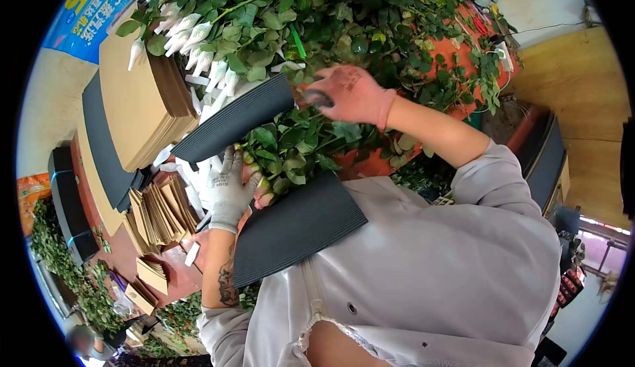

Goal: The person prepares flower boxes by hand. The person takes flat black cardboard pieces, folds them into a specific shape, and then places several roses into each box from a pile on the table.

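My left hand (227,194), in a whitish glove, has its fingers stretched out and the thumb apart. It lies against pink-green rose heads (264,194), its fingertips by the lower edge of a raised black corrugated sheet (235,119). In a pink glove, my right hand (352,96) is beside that sheet's right end, slightly blurred, with fingers apart and nothing visible in them. Black corrugated board (301,228) also lies in front of my body, below the leafy rose stems (297,145). Whether both black parts are one sheet is hidden by the roses.
Roses in white sleeves (192,33) and many leafy stems cover the back of the red table (178,268). Brown cardboard sheets (135,96) stand at the left, with smaller cardboard pieces (162,211) below them. Another person (99,347) is at the lower left.
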`<state>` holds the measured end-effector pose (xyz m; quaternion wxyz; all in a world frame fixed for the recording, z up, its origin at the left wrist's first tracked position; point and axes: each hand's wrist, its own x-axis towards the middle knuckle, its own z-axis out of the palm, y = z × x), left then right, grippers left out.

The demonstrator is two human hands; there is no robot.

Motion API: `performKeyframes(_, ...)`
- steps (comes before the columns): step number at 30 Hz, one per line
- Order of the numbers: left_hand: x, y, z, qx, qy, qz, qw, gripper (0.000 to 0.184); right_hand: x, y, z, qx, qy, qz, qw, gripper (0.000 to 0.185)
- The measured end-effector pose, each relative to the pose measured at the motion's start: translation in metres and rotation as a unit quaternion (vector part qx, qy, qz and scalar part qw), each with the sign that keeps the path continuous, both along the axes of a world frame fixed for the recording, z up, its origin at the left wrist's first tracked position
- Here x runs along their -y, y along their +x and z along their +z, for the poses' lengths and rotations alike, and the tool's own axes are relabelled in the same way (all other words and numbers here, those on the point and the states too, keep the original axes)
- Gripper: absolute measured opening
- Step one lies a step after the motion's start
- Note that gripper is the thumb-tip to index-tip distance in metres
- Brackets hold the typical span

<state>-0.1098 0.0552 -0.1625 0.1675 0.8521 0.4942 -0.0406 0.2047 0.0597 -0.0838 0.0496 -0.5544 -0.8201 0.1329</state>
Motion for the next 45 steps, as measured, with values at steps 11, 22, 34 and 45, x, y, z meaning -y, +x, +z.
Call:
performKeyframes(11, 0.004, 0.006, 0.010, 0.048, -0.018, 0.011, 0.999, 0.063, 0.019, 0.032, -0.097, 0.250, 0.032, -0.028, 0.967, 0.020)
performKeyframes(22, 0.006, 0.009, 0.012, 0.034, -0.038, 0.044, 0.998, 0.064, 0.030, 0.056, -0.154, 0.593, 0.413, 0.016, 0.691, 0.038)
performKeyframes(34, 0.005, 0.009, 0.014, 0.022, -0.077, 0.055, 0.995, 0.065, 0.034, 0.026, -0.040, 0.256, 0.020, -0.016, 0.966, 0.042)
performKeyframes(45, 0.005, 0.004, 0.003, 0.020, -0.035, 0.045, 0.998, 0.065, 0.018, 0.024, -0.044, 0.290, 0.073, -0.018, 0.954, 0.043)
